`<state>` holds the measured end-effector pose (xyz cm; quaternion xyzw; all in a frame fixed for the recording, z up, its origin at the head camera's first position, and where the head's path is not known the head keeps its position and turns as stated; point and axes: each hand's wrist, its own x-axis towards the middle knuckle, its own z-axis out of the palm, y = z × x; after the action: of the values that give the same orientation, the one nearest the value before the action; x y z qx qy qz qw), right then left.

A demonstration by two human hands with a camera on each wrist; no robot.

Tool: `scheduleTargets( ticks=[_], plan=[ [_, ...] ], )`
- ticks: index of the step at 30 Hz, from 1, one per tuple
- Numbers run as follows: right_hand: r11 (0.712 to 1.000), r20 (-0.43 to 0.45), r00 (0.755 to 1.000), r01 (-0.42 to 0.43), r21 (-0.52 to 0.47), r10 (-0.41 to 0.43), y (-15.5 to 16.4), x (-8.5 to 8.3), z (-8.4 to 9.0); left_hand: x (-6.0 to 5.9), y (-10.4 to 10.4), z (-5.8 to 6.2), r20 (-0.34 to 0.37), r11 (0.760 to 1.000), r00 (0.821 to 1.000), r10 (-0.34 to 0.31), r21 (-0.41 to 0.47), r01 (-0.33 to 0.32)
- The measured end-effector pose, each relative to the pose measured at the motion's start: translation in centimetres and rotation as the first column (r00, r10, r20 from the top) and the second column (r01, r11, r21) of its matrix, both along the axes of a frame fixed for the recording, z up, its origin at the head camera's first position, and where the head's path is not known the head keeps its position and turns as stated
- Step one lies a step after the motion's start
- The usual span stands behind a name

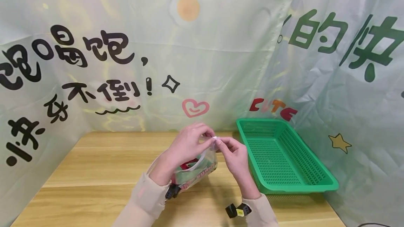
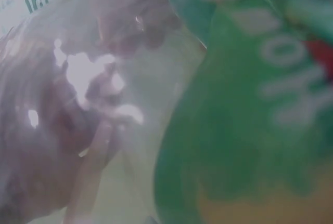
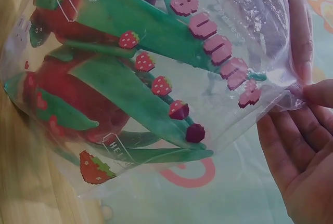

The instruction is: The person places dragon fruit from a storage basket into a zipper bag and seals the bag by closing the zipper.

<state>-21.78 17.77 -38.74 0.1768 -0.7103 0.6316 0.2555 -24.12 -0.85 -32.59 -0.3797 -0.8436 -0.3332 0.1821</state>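
Bag: clear zip bag [image 1: 197, 169] with strawberry print and pink letters, held up over the worktop [image 1: 94, 171], just left of the green basket [image 1: 284, 157]; its lower end looks to be resting on or very near the wood, I cannot tell which.
Contents: something red and green inside [image 3: 104, 94]; what it is exactly is not clear through the plastic.
Long axis: bag runs slantwise, from its bottom near the left wrist up to its mouth between the two hands, on the side toward the basket.
Left hand [image 1: 186, 146]: at the top edge of the bag, fingers curled and pinching the plastic at the mouth; the left wrist view is only blurred plastic and green print [image 2: 250, 120], so it adds no detail.
Right hand [image 1: 233, 155]: facing the left one, between bag and basket, fingertips pinching the same top edge at a small white piece [image 1: 215, 138], possibly the zip slider.
Grip: both hands are closed on the bag mouth in a fine pinch, nearly touching each other; in the right wrist view the palm [image 3: 299, 167] is turned toward the bag corner [image 3: 291, 96].
Nearer hand: both are equally on the mouth; the right is nearer to the basket.
Basket: perforated plastic tray, nothing seen inside, standing well apart from the left worktop edge.
Backdrop: pale cloth [image 1: 202, 45] with printed characters behind the basket.
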Motion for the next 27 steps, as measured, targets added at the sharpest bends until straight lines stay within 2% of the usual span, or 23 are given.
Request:
scheduleTargets(
  ticks=[19,27],
  plan=[
    [0.997,-0.047,0.996,0.068,-0.024,-0.070,-0.42,-0.11,-0.07,0.03,-0.02,0.16,-0.073,0.999,0.997,0.001,-0.035,-0.004],
    [0.997,-0.045,0.996,0.071,-0.016,-0.071,-0.24,-0.17,-0.22,0.14,-0.06,0.18,-0.054,0.998,0.998,0.017,-0.057,-0.020]
  ],
)
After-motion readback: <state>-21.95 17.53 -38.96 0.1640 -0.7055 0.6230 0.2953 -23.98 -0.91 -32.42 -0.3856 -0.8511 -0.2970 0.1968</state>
